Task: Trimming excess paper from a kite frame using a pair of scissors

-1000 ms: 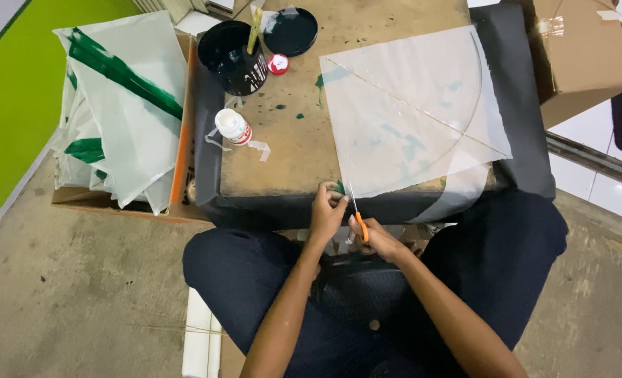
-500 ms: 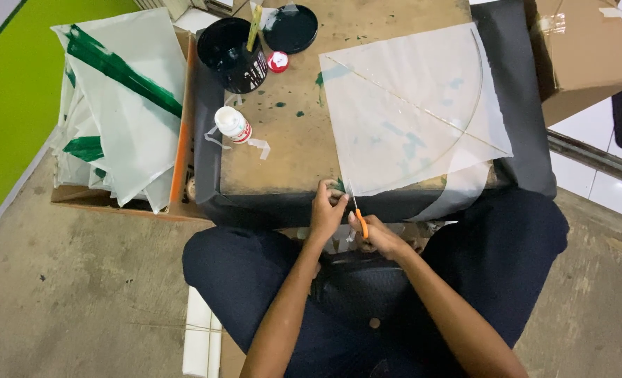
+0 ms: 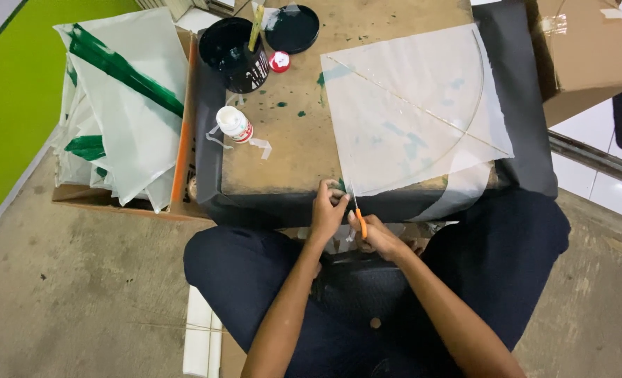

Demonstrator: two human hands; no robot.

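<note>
Head view looks down on us seated at a low surface (image 3: 283, 150) with a translucent kite (image 3: 409, 112) lying on it, its near corner at the front edge. Our left hand (image 3: 327, 210) pinches that corner, fingers closed on it. Our right hand (image 3: 377, 236) is closed round orange scissors (image 3: 359, 222); the blades are too thin to make out, and the handles are mostly hidden by our fingers. A glue bottle (image 3: 235, 124) lies further left, and a black pot (image 3: 239, 49) stands at the back. Stacked kites (image 3: 122, 105) fill a box on the left. A carton (image 3: 584, 49) is cut off at the top right.
</note>
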